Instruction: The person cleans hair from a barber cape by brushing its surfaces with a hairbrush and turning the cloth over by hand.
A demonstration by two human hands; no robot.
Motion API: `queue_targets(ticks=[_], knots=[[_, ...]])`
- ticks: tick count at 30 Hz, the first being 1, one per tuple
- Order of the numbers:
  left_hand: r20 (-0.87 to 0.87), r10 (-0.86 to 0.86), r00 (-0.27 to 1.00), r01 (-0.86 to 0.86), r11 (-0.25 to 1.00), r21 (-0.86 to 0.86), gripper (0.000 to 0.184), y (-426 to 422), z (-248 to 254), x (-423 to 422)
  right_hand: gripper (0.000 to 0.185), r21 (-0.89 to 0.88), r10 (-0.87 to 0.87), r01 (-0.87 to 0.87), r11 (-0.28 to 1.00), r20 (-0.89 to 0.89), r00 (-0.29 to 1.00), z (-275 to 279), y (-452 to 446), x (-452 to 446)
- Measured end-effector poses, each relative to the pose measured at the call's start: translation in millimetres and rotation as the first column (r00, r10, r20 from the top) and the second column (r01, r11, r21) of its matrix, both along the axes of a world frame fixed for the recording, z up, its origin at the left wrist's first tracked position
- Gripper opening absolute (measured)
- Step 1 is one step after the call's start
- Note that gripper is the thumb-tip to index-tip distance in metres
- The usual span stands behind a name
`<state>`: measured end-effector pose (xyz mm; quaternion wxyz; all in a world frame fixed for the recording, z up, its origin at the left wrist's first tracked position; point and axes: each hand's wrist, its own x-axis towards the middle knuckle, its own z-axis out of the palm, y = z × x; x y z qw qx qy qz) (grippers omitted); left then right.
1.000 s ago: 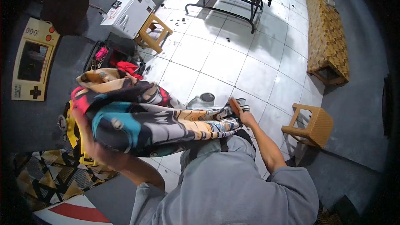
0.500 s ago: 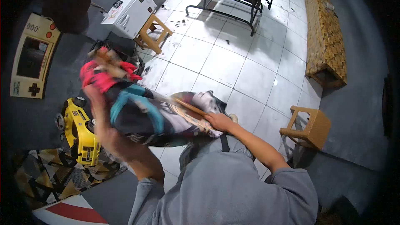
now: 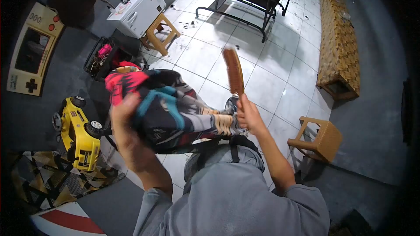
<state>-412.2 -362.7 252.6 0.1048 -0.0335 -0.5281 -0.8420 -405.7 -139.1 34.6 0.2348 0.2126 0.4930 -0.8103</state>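
Evidently, the patterned cloth (image 3: 168, 124) is up in the air over the tiled floor (image 3: 199, 52), at eleven o'clock from the grey shirt (image 3: 238, 192). The left hand (image 3: 125, 111) appears closed on its bunched red end, though blur hides exactly how the fingers lie. The right hand (image 3: 248, 117) is wrapped around the handle of a brown brush (image 3: 234, 72), whose head points toward twelve o'clock and stands at two o'clock from the cloth.

The cloth looks light and thin, a limp sheet that should fold at the slightest push and swing with any quick lift. Its smooth print may be a little slippery, so a pinch on a single layer could slide; a gathered fold near the edge would give a surer hold. Nothing about it seems fragile. The brush, by contrast, looks stiff and light, best held by the handle with the fingers clear of the head.

At about half past eight from the cloth sits a yellow toy car (image 3: 81, 135); a woven stool (image 3: 326, 140) stands past half past three.
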Motion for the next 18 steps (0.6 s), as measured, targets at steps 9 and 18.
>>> queue_targets(ticks=[9, 18], knots=[[0.063, 0.190, 0.980, -0.198, 0.966, 0.166, 0.026, 28, 0, -16, 0.036, 0.799, 0.805, -0.269, 0.538, -0.393, 0.444, -106, -44, 33], [0.114, 0.135, 0.984, -0.169, 0.908, 0.382, 0.031, 0, 2, -5, 0.052, 0.891, 0.561, -0.452, 0.043, 0.353, 0.749, -264, 70, 65]])
